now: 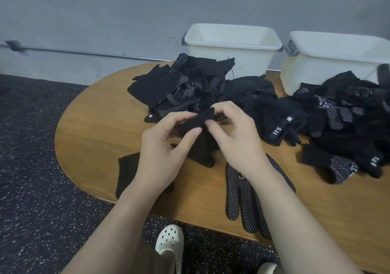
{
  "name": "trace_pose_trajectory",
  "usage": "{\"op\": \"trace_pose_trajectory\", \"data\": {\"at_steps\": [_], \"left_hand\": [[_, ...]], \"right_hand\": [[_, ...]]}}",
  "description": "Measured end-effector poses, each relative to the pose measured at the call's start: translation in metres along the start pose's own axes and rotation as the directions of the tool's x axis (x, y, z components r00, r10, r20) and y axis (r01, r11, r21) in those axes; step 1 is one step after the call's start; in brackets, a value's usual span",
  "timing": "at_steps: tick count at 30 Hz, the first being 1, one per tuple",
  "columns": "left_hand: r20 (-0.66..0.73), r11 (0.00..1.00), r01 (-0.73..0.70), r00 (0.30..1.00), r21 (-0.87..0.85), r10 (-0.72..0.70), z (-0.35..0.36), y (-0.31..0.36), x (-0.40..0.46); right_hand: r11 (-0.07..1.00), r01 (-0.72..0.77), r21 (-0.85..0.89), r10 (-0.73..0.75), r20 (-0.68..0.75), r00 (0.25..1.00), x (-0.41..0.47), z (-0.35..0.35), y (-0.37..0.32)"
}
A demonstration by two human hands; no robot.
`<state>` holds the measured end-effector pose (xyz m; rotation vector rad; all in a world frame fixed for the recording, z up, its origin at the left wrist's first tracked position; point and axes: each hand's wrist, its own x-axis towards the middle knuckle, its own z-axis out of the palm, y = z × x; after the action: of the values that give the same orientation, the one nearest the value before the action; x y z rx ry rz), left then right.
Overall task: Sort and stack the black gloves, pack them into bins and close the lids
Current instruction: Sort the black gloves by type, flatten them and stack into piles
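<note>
Both hands' fingers (197, 130) pinching plain glove (200, 145) before the pile (190, 88); loose grip risks dropping, mis-sorting.

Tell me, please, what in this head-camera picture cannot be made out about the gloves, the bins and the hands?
- Left bin: its bottom is hidden behind its own wall and the glove pile.
- Right bin: cut off by the right edge; lids not in view.
- Held glove: its cuff is covered by the left hand and right hand; type unclear.
- Plain glove: partly under the left forearm.
- Glove count: too tangled.
</note>
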<state>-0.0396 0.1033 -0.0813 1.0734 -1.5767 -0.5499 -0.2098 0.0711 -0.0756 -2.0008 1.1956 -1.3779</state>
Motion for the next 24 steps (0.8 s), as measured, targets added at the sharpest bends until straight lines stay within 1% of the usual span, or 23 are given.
{"op": "trace_pose_trajectory", "data": {"at_steps": [3,5,7,13,18,21,23,24], "left_hand": [[0.047,0.998,0.056,0.997,-0.007,-0.055,0.002,-0.001,0.001],[0.033,0.998,0.061,0.998,-0.023,-0.06,0.005,0.002,0.003],[0.007,0.992,0.077,0.997,-0.096,-0.076,0.007,0.008,0.003],[-0.044,0.954,0.105,0.992,-0.28,-0.122,0.011,0.025,0.002],[-0.032,0.924,0.146,0.985,-0.353,-0.167,0.013,0.036,-0.002],[0.02,0.911,0.192,0.98,-0.365,-0.199,0.014,0.037,-0.008],[0.102,0.885,0.26,0.966,-0.385,-0.239,0.016,0.037,-0.012],[0.168,0.859,0.304,0.952,-0.412,-0.256,0.017,0.037,-0.013]], "right_hand": [[0.974,-0.074,0.216,0.096,-0.092,0.991,0.003,-0.007,-0.009],[0.954,-0.071,0.291,0.116,-0.141,0.983,0.005,-0.012,-0.011],[0.949,-0.054,0.312,0.109,-0.163,0.981,0.005,-0.018,-0.012],[0.936,-0.045,0.348,0.1,-0.142,0.985,-0.003,-0.041,-0.021],[0.939,-0.099,0.33,0.146,-0.121,0.982,-0.02,-0.058,-0.036],[0.934,-0.131,0.333,0.178,-0.117,0.977,-0.03,-0.066,-0.038],[0.926,-0.165,0.341,0.213,-0.109,0.971,-0.036,-0.071,-0.037],[0.919,-0.18,0.351,0.229,-0.103,0.968,-0.039,-0.073,-0.035]]}}
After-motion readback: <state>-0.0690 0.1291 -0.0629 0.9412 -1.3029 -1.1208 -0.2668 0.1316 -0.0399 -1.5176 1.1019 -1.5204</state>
